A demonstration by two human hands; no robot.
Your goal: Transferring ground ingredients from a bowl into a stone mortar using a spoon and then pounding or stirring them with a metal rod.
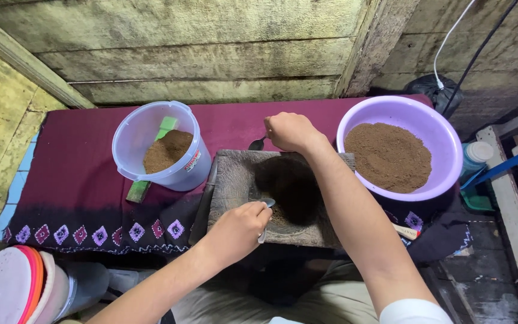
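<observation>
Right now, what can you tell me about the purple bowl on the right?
The purple bowl is round, looks like plastic and stands upright at the right end of the dark red cloth. It holds a flat heap of brown powder, filling roughly the middle. Neither hand touches it; the right hand, holding a spoon, is just to its left.

A rustic home kitchen — rough plank wall (199, 54), stone grinding slab (241, 180).

A maroon cloth (85, 174) bears a clear tub (178, 171), stone slab (235, 180) and purple basin (445, 174).
</observation>
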